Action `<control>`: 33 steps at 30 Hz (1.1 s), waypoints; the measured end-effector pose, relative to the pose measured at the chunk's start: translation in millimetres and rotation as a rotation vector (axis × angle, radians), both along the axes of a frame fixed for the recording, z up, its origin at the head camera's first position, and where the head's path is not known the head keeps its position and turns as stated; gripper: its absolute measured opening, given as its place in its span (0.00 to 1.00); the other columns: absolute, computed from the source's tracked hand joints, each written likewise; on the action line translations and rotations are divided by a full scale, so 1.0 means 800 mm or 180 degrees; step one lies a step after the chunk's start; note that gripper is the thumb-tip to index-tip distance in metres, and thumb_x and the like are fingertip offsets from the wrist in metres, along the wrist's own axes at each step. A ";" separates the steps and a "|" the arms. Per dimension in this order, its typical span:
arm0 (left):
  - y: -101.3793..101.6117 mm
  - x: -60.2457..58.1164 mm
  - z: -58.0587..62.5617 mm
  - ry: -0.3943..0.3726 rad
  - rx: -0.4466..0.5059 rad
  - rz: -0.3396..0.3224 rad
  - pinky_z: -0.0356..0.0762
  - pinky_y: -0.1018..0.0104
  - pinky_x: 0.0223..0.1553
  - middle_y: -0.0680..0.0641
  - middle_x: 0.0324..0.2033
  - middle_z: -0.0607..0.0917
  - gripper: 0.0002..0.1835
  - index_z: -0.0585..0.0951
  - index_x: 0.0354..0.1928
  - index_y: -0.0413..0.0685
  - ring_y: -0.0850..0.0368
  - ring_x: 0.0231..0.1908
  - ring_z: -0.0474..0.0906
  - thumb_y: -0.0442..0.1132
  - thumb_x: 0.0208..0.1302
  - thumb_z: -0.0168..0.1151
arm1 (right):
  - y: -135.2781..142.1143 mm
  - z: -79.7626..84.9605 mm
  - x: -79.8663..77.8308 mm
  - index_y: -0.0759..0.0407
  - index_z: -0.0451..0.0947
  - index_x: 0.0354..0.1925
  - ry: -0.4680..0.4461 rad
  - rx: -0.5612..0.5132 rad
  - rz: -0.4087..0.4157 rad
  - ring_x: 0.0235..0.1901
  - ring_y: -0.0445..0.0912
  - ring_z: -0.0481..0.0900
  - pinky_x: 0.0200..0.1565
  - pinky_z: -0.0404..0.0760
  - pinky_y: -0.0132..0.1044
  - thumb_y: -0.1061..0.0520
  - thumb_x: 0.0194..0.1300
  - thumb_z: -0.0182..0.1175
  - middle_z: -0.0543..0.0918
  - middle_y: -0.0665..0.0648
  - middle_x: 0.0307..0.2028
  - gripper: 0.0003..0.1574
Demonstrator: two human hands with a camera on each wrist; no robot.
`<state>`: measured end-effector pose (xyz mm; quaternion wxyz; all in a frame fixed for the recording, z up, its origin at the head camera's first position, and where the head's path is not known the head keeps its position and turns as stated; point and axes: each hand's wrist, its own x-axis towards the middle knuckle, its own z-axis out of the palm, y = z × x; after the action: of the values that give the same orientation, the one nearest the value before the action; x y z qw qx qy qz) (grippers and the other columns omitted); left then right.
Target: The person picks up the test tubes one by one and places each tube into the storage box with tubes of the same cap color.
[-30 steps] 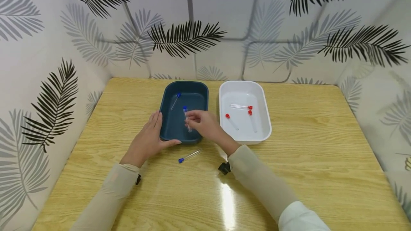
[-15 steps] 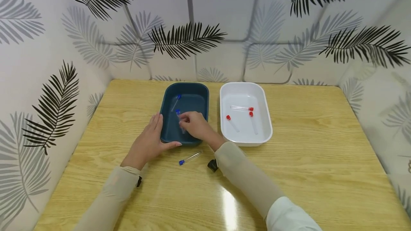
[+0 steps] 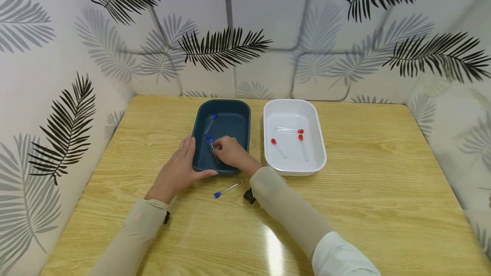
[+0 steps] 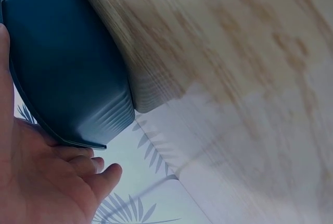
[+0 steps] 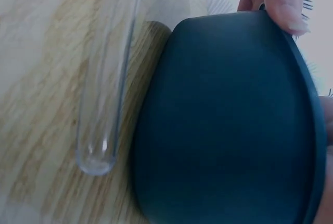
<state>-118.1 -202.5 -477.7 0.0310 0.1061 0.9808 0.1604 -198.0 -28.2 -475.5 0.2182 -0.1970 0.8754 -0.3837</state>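
My right hand (image 3: 232, 152) reaches into the dark teal tray (image 3: 235, 120) and pinches a clear test tube with a blue cap (image 3: 210, 140); the fingers hide its lower part. Another blue-capped test tube (image 3: 212, 123) lies deeper in that tray. My left hand (image 3: 178, 169) rests against the tray's left side, fingers extended and thumb along the front rim. The left wrist view shows the hand (image 4: 52, 187) at the tray's outer wall (image 4: 67, 62). In front of the tray, a third blue-capped test tube (image 3: 229, 189) lies on the table; its rounded end (image 5: 96, 156) fills the right wrist view's left part.
A white tray (image 3: 322, 156) stands to the right of the teal one, holding three red-capped test tubes, one of them this tube (image 3: 279, 149). Both stand on a wood-grain table (image 3: 368, 182). A leaf-patterned cloth (image 3: 245, 67) rises behind and at the sides.
My right hand has moved left and lower into the teal tray with the blue-capped test tube. The left hand keeps its place at the tray.
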 end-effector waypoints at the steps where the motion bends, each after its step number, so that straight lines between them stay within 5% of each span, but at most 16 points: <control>1: 0.001 0.000 0.000 -0.0011 0.0001 0.0001 0.51 0.47 0.64 0.39 0.71 0.42 0.66 0.40 0.72 0.39 0.45 0.70 0.38 0.81 0.43 0.46 | 0.000 -0.002 -0.001 0.63 0.77 0.53 -0.0066 -0.0018 -0.0029 0.27 0.40 0.77 0.33 0.75 0.30 0.59 0.67 0.54 0.82 0.51 0.28 0.18; 9: 0.002 0.000 0.003 -0.0108 -0.0016 0.0014 0.50 0.46 0.64 0.40 0.71 0.42 0.66 0.40 0.72 0.40 0.46 0.70 0.36 0.82 0.43 0.45 | -0.007 -0.010 -0.007 0.62 0.81 0.46 -0.0551 -0.0201 -0.0297 0.28 0.41 0.80 0.33 0.78 0.31 0.57 0.64 0.59 0.83 0.52 0.28 0.15; 33: 0.001 0.002 0.004 -0.0081 0.0034 -0.0001 0.51 0.47 0.64 0.40 0.71 0.43 0.66 0.41 0.72 0.39 0.46 0.70 0.38 0.80 0.44 0.48 | -0.009 -0.008 -0.007 0.63 0.82 0.44 -0.0611 -0.0243 -0.0424 0.27 0.41 0.82 0.32 0.80 0.32 0.55 0.62 0.61 0.84 0.52 0.27 0.15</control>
<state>-116.8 -201.6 -474.2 0.0430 0.1044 0.9795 0.1670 -203.5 -35.8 -481.9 0.2674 -0.1089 0.8464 -0.4475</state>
